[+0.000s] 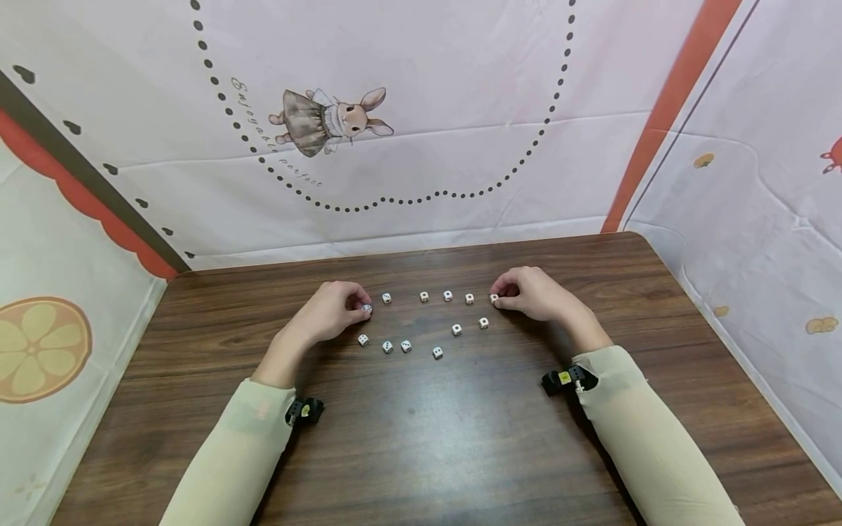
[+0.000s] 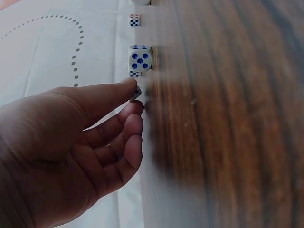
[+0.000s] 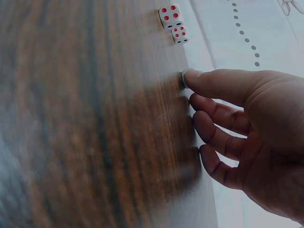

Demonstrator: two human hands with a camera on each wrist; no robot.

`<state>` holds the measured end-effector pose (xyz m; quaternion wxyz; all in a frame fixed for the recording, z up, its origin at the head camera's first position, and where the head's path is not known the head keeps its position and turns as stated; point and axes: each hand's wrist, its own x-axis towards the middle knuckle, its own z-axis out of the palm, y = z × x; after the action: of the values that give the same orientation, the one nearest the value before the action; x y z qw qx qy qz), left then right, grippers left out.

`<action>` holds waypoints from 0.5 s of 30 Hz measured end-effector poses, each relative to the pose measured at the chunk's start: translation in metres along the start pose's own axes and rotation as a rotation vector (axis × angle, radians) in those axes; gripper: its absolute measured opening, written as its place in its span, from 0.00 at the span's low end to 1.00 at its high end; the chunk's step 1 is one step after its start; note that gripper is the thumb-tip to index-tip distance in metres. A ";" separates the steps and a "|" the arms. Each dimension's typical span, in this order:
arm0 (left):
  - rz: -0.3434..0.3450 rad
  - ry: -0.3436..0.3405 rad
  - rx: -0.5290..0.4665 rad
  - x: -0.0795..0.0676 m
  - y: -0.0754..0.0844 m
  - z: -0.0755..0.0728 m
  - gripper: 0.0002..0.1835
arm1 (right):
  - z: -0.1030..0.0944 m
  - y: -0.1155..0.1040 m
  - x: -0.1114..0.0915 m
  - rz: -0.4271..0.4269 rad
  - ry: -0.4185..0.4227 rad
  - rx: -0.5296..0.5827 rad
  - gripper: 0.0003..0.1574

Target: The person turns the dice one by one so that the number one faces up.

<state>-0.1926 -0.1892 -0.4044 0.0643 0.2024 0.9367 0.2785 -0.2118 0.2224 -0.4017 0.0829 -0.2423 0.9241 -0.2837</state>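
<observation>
My left hand [image 1: 333, 310] is at the left end of a group of small white dice, pinching one die [image 1: 368, 309] between thumb and fingertips. In the left wrist view that die [image 2: 136, 93] is mostly hidden behind the thumb, and a die with blue pips [image 2: 140, 61] sits just beyond it. On the far right of the group, my right hand [image 1: 534, 294] has its thumb and forefinger on another die [image 1: 494, 299]. Only a sliver of this die [image 3: 183, 80] shows past the thumb in the right wrist view. Dice with red pips [image 3: 170, 17] lie farther along.
Between the hands, several dice form a back row, one of them a die [image 1: 448, 296] near its middle. Nearer me lies a looser line that includes a die [image 1: 406, 346]. The brown wooden table [image 1: 421, 453] meets a printed cloth [image 1: 460, 146] at its back edge.
</observation>
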 end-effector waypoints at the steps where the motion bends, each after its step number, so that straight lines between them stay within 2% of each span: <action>1: -0.002 0.001 0.000 0.000 0.000 0.000 0.04 | 0.000 0.000 0.000 0.003 -0.001 0.001 0.04; 15: -0.008 0.000 -0.046 -0.002 -0.005 -0.001 0.04 | 0.001 0.001 0.000 0.002 0.000 0.002 0.05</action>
<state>-0.1928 -0.1943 -0.4065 0.0703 0.1970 0.9308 0.2998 -0.2118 0.2225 -0.4025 0.0832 -0.2414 0.9240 -0.2848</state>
